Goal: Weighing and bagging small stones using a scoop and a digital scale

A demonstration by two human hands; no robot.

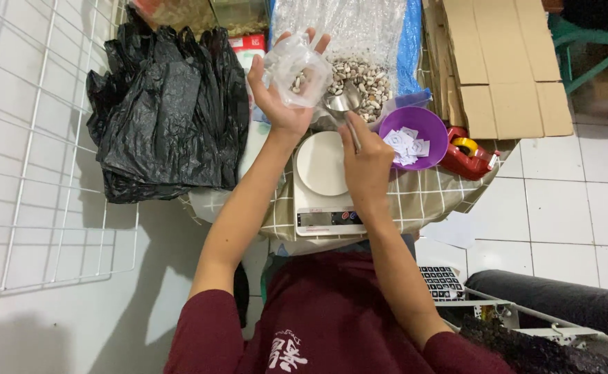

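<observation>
White wire grid panel (34, 138): seen at far left, standing over the pale floor

Black plastic bags (169, 111): a crumpled heap, laid on the left part of the checked tablecloth (428, 197)

Left hand (281, 86): raised palm-up, fingers curled loosely around a small clear plastic bag (296, 69); a few pale beans are seen inside that bag

Digital kitchen scale (323, 183): white, round platter bare, set on the cloth between the two forearms

Metal spoon (342, 104): bowl held just beside the small bag's mouth, above the large bag of beans; handle pinched by the right hand (366, 159), whose fingers are closed on it

Large clear bag of speckled beans (359, 76): opened, placed behind the scale, touching the blue sheet at its right

Purple bowl (415, 135): just right of the right hand, filled with small white paper slips (406, 145)

Red tape dispenser (467, 156): set beside the bowl at the table edge

Flattened cardboard (501, 62): stacked at upper right
</observation>
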